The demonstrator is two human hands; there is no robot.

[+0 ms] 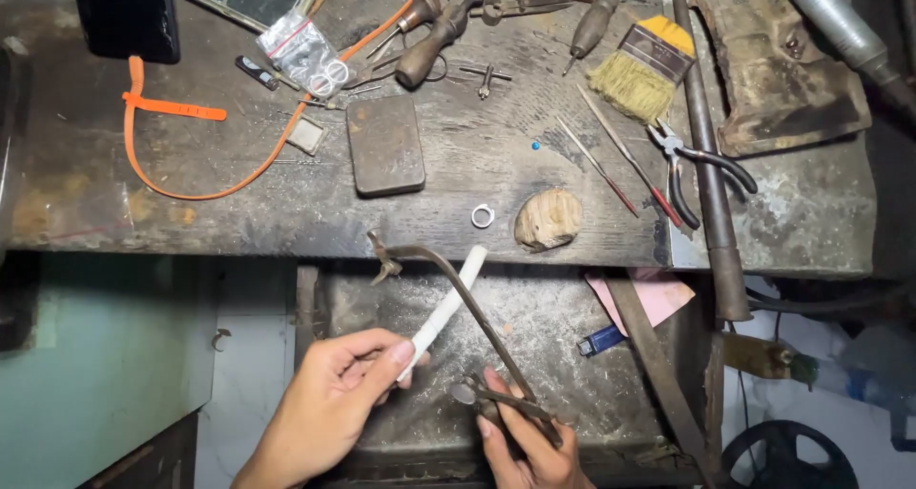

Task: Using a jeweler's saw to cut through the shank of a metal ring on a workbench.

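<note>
The white rod (pixel 442 311) sits low in the view, below the front edge of the counter (pixel 191 212) and over the metal tray (pixel 553 327) slung under it; its long axis runs diagonally, the lower end at about 7 o'clock pinched in the left hand (pixel 334 394), the free end pointing up toward 1 o'clock, nearly reaching the counter edge. Crossing it is the dark saw frame (pixel 448 308), whose long arm runs from its clamp end at 11 o'clock down to 5 o'clock, where the right hand (pixel 530 446) is closed around the handle. Both hands are clamped on their things and a little apart. The rod looks whole, with no cut I can make out, so I judge the sawing barely begun or not yet started. At 12 o'clock from the rod, 1 small white ring (pixel 483 216) lies on the counter beside a rounded wooden block (pixel 549 219); pliers (pixel 697 169) and a brush (pixel 644 64) lie farther off at 2 o'clock.
</note>
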